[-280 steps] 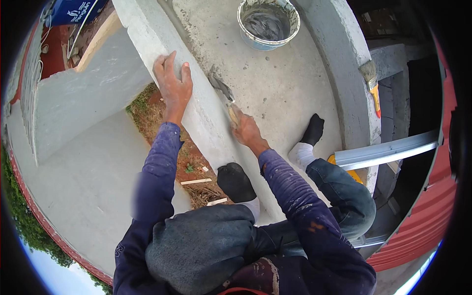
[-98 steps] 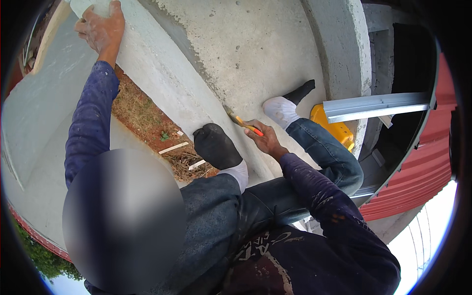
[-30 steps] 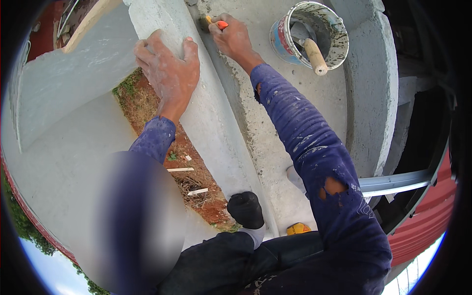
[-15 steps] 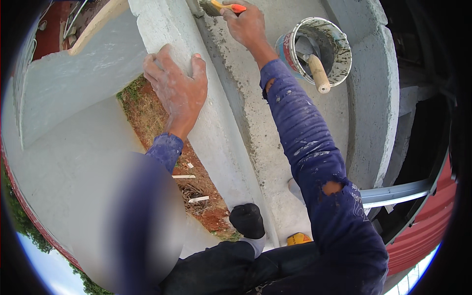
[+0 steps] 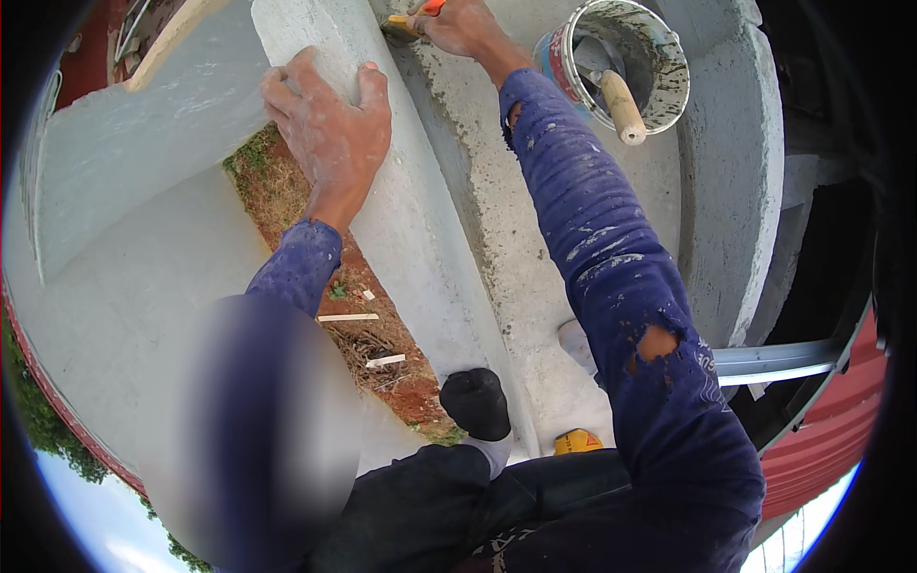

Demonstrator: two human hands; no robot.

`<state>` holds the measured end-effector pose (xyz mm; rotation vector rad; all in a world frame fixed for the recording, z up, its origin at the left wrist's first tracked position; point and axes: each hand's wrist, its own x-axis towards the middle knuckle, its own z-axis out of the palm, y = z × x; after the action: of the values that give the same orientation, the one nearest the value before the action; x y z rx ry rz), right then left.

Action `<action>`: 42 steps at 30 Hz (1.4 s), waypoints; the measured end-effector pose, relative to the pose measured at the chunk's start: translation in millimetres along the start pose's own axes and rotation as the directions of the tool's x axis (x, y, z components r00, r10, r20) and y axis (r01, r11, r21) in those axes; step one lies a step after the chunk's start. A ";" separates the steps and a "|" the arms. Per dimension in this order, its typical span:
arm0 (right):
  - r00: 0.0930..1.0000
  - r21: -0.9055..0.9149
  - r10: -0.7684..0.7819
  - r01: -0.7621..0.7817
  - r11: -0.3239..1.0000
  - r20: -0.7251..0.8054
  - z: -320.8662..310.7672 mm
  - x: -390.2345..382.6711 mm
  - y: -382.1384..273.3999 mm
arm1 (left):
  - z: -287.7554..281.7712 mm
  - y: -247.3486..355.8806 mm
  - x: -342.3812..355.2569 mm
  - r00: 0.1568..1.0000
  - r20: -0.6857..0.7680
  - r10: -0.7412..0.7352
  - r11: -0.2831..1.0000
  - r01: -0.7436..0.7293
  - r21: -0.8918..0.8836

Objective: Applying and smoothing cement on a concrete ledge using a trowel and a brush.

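Note:
My left hand (image 5: 330,134) rests, fingers spread, on the top of a grey concrete parapet (image 5: 411,239), its fingertips toward the far side edge. To its right, my right hand (image 5: 460,29) grips a paintbrush (image 5: 399,27) with an orange-red and yellow handle. The brush's bristle end is low against the parapet's inner face, where it meets a rough strip of mortar (image 5: 449,124). Beyond my right forearm stands a bucket (image 5: 564,76) with a cement-spattered rim. A trowel (image 5: 623,110) leans in it, wooden handle over the near rim.
On the right a curved concrete wall (image 5: 731,191) bounds the pale floor (image 5: 535,277). Left of the parapet is a drop to reddish soil (image 5: 368,334) with wood scraps. My black-covered foot (image 5: 476,403) is on the parapet, near a yellow object (image 5: 576,441). A metal bar (image 5: 774,365) juts in at right.
The view has shifted, so the bucket and the parapet sit higher in it. The brush has come slightly nearer along the parapet's base. My left hand stays on the parapet.

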<state>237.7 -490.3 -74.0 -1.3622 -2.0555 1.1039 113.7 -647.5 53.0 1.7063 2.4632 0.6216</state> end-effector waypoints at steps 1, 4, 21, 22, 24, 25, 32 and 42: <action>1.000 0.001 0.005 -0.005 1.000 -0.002 -4.8 -18.7 -5.6 | -0.3 0.0 -0.4 1.000 -0.004 0.006 1.000 -0.006 0.000; 0.991 -0.141 0.102 -0.090 0.986 0.081 -15.9 -71.4 -15.6 | 0.9 -1.6 -0.5 1.000 0.002 0.023 1.000 -0.023 0.010; 0.883 0.147 0.398 -0.440 0.886 0.247 -25.3 -314.6 -27.1 | 9.4 -15.4 3.3 0.999 0.007 0.039 0.994 -0.040 0.104; 0.884 0.144 0.390 -0.434 0.889 0.258 -24.0 -329.0 -26.6 | 9.6 -15.7 3.4 0.999 0.013 0.043 0.994 -0.044 0.102; 0.919 0.164 0.335 -0.371 0.914 0.209 -18.3 -358.5 -25.0 | 10.0 -15.5 4.0 1.000 0.021 0.020 0.996 -0.021 0.090; 0.919 0.125 0.336 -0.365 0.923 0.207 -14.4 -373.5 -24.0 | 10.1 -15.3 4.0 0.999 0.027 0.022 0.996 -0.024 0.088; 0.939 0.195 0.324 -0.341 0.920 0.114 -5.7 -474.7 -32.8 | 8.7 -11.2 0.0 1.000 -0.002 0.031 0.995 -0.030 0.100; 0.830 0.250 0.547 -0.556 0.793 0.110 -68.6 -333.8 -51.1 | -3.8 6.9 -3.2 0.998 0.038 -0.048 0.997 0.046 0.053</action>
<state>398.7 -776.4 30.3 -1.8595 -1.4638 1.5858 119.9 -649.5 58.6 1.6559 2.5062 0.5179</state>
